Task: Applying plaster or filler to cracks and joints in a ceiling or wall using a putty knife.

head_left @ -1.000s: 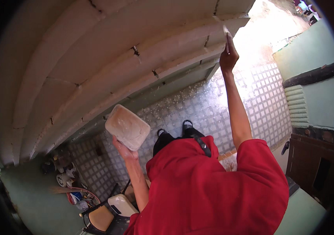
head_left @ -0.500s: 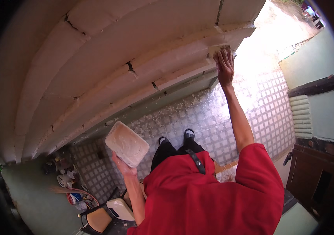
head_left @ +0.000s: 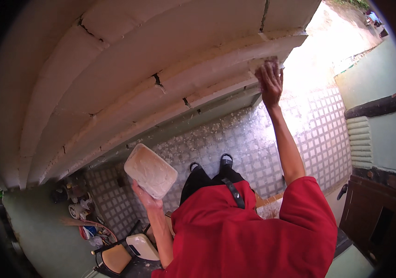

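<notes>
My left hand [head_left: 148, 197] grips a white rectangular plastic tub [head_left: 160, 159] from below, its inside coated with pale, putty-like paste. Raised to the far right, my right hand [head_left: 271, 82] is at the end of a stepped, pale moulding [head_left: 216, 69] overhead. Its fingers are bent together against the surface, slightly blurred; whatever they hold is hidden. A lighter, damp-looking patch [head_left: 256, 65] lies beside the fingertips. Dark gaps, such as one crack [head_left: 157, 79], break the moulding's ridges along its length.
Below, the tiled floor [head_left: 253, 139] is spattered with white specks around my sandalled feet. Chairs [head_left: 117, 258] stand at the lower left, near a heap of household items [head_left: 84, 211]. A brown cabinet [head_left: 367, 208] is on the right, and bright daylight enters at the upper right.
My right hand has moved slightly down and right along the moulding's end, its fingers more bent. The tub stays in my left hand at nearly the same place.
</notes>
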Motion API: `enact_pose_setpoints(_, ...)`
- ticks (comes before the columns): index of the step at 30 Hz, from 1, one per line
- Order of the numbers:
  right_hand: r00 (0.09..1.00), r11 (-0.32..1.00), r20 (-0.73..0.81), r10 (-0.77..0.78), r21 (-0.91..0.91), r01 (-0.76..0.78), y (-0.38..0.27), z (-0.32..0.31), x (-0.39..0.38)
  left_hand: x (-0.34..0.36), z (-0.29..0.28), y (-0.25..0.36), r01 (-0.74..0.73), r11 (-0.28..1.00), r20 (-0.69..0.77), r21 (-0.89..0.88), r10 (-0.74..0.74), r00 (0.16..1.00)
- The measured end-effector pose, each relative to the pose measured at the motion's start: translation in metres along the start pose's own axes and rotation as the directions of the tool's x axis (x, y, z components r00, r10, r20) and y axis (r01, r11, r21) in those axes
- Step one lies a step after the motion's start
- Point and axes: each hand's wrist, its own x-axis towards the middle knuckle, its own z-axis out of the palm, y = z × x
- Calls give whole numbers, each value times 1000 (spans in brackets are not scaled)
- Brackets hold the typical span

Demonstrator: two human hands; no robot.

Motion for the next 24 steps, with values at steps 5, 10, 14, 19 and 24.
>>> enact_pose_setpoints(5, 994, 996, -107, -19, 80, 28, -13, 0, 54, -2, -9, 2, -20, 999, -20, 28, 21, 1000)
enact_pose_setpoints(10, 997, 991, 34, 72, 107, -75, -18, 17, 3, 4, -16, -1, -26, 1000, 14, 8, 26, 1000)
enact_pose_setpoints(14, 758, 589, 93, 645, 572, -571, -49, 1, -23, 1, -18, 0, -24, 1000, 6, -4, 24, 1000)
enact_pose_setpoints(19, 190, -453, 642, 743, 692, -562, -107, -28, 36, 0, -18, 0, -29, 999, 30, -15, 30, 999)
enact_pose_setpoints(24, 273, -466, 682, 679, 688, -557, -100, -6, 87, -1, 3, 0, -7, 1000, 14, -28, 7, 1000)
